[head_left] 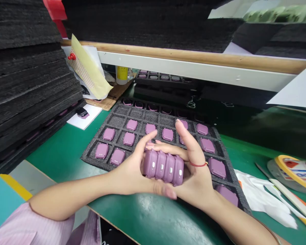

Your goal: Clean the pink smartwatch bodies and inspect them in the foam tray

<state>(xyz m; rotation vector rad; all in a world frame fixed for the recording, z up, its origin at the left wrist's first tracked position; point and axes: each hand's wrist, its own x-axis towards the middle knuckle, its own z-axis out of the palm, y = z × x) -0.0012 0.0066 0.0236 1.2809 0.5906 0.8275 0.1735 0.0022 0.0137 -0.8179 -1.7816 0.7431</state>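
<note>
Both hands hold a row of several purple watch cases (163,167) stacked side by side, just above the green table. My left hand (132,168) cups the row from the left, thumb raised over it. My right hand (193,163) presses the row from the right, with a red string on one finger. Behind the hands lies a black foam tray (122,114) whose pockets hold several more purple cases (129,139); some pockets at the back left are bare.
Tall stacks of black foam trays (28,85) stand at the left. A second tray with purple cases (158,77) sits under the shelf. A yellow sheet (88,69), a tape roll (295,172) and white paper (265,200) lie around.
</note>
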